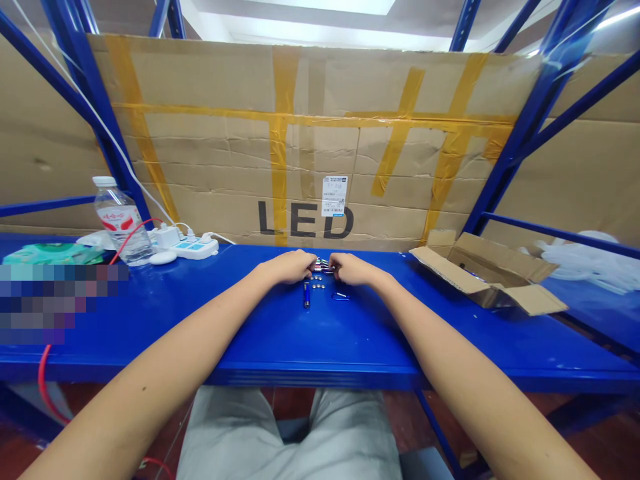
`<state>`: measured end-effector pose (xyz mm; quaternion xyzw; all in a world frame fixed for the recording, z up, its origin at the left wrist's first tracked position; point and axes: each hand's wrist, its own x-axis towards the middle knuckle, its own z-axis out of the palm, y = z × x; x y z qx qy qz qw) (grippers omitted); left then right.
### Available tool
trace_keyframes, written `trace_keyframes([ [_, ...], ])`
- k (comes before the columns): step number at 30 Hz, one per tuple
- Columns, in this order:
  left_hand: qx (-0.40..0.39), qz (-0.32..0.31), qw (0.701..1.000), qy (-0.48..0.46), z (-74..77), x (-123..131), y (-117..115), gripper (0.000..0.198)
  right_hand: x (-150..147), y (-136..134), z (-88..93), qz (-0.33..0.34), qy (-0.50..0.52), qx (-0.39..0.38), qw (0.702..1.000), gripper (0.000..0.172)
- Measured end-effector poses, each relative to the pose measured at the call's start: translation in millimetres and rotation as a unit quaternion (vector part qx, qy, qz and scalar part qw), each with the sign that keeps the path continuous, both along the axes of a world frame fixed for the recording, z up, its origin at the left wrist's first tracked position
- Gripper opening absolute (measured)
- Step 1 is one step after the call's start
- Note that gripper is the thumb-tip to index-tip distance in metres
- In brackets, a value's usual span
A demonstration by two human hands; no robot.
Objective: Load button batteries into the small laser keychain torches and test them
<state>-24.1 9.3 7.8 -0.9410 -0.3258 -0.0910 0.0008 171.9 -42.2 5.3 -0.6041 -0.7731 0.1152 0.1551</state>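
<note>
At the back middle of the blue table, my left hand (294, 267) and my right hand (351, 268) face each other with curled fingers. Between them lie several slim shiny metal pieces (324, 266), touched by the fingertips of both hands. The fingers hide what exactly each one grips. Just in front are several small round silver discs (318, 287), like button cells. A short dark-blue cylinder (307, 295), like a mini flashlight, lies below my left hand. Below my right hand rests a blue carabiner (341, 296).
An open cardboard box (500, 277) stands to the right, flaps spread. On the left are a water bottle (123, 223), a white power strip (194, 249) with cables, and a green packet (53, 255). A tall cardboard sheet (215, 160) closes off the back between blue posts.
</note>
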Motion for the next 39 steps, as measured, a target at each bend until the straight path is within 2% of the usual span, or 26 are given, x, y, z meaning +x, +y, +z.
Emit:
trace_keyframes([
  [3,-0.016,0.013,0.999,-0.035,-1.4,-2,2,0.015,-3,2,-0.8,0.027,0.03,-0.004,0.999,0.026],
  [9,-0.087,0.007,0.994,-0.063,-4.3,3,4,0.01,-6,4,-4.8,0.071,0.041,0.031,0.996,0.014],
  [16,-0.115,-0.027,0.991,-0.062,-11.0,4,11,0.015,-9,7,-12.9,0.072,0.059,0.038,0.995,0.017],
  [22,-0.146,-0.049,0.986,-0.058,-8.7,4,10,0.014,-8,9,-12.4,0.08,0.051,0.021,0.995,0.017],
  [29,-0.181,-0.056,0.981,-0.052,-4.5,4,5,0.015,0,9,-7.4,0.093,0.054,-0.03,0.994,0.013],
  [35,-0.223,-0.061,0.969,-0.088,-3.9,3,6,0.019,1,10,-8.5,0.101,0.058,-0.036,0.993,0.014],
  [39,-0.22,-0.051,0.968,-0.112,-4.7,5,7,0.019,0,10,-8.7,0.105,0.058,-0.033,0.992,0.014],
])
